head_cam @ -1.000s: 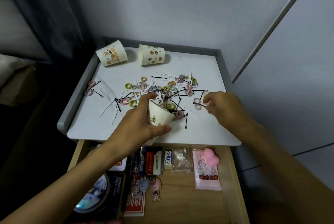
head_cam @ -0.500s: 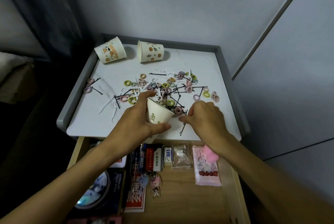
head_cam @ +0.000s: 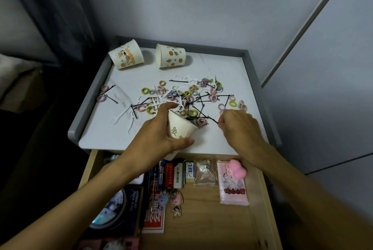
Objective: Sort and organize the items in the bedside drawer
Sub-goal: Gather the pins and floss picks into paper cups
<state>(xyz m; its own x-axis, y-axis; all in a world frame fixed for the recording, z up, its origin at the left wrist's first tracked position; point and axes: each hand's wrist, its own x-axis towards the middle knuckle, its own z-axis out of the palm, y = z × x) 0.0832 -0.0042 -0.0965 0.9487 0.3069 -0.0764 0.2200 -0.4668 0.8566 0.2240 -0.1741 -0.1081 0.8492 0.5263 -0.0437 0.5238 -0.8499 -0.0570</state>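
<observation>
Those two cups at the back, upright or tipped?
Tipped: the left cup and the right cup both lie on their sides, printed walls showing; the right cup's mouth faces left.

Paper cups: three. The bear-print cup (head_cam: 126, 54) and the orange-dot cup (head_cam: 171, 56) lie on their sides in the upper middle of the frame, and the leaf-print cup (head_cam: 181, 127) sits at centre.
Hands: two, the left hand (head_cam: 161, 134) and the right hand (head_cam: 240, 126).
Black hairpins (head_cam: 178, 81): well over a dozen, too tangled to count exactly. One pinched hairpin (head_cam: 214, 120) is in the right hand.
Hair ties (head_cam: 191, 112): roughly thirty in pastel shades, with two apart at the left.
White floss picks (head_cam: 122, 117): several, number unclear.
Drawer (head_cam: 201, 225): one, in the lower frame.
Pink packet (head_cam: 233, 187): one.
Pink squishy toy (head_cam: 238, 170): one.
Clear bag (head_cam: 203, 173): one.
Round tin (head_cam: 113, 207): one.
</observation>
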